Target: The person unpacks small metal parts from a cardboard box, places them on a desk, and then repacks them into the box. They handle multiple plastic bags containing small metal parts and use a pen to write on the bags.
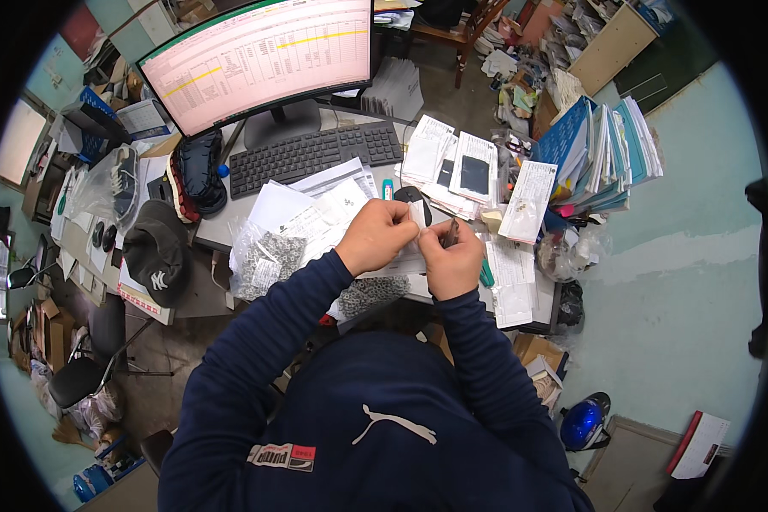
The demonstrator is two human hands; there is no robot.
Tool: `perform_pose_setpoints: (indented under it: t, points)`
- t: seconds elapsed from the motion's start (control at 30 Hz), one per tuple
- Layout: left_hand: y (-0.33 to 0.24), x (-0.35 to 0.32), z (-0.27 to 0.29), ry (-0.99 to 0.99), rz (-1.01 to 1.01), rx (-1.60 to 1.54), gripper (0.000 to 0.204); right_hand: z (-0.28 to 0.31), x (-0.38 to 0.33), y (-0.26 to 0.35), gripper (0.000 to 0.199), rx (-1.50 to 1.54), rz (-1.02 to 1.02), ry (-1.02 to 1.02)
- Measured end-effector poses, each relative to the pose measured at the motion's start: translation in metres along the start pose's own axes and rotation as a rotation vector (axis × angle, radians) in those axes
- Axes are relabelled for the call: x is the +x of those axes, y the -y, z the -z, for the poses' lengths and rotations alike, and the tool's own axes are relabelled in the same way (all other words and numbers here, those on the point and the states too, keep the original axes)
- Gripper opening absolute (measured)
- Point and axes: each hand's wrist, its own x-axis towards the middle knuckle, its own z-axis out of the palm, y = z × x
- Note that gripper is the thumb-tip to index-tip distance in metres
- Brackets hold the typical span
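Note:
Over the front of the desk, my left hand (379, 235) is closed, thumb and fingertips pinching a small white slip (417, 213). Close beside it on the right, my right hand (452, 263) is curled with thumb and forefinger together. A thin dark object (450, 233) sticks out of the right fingers; its kind cannot be made out. Beyond the fingers lies a black mouse (409, 196). Loose printed sheets (320, 220) are spread left of my left hand. A green object (486, 274) shows partly at the right hand's outer edge.
Past the papers stand a black keyboard (316, 156) and a monitor (260, 64) with a spreadsheet. Stacked slips (427, 149) and upright blue folders (584, 158) fill the right side. At left are a dark cap (156, 252), a dark shoe (198, 175) and a bag of grey pieces (273, 256).

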Motion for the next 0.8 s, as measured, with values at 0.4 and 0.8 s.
perform_pose_setpoints:
  t: [0.4,0.8]
  points:
    - [0.008,-0.003,0.007,0.082,-0.219,0.014,0.030,0.018,0.012,0.020,0.015,0.078,-0.138,0.322]
    - [0.000,-0.011,-0.001,-0.163,-0.242,0.340,0.026,0.012,0.017,0.004,0.013,-0.347,0.148,0.102]
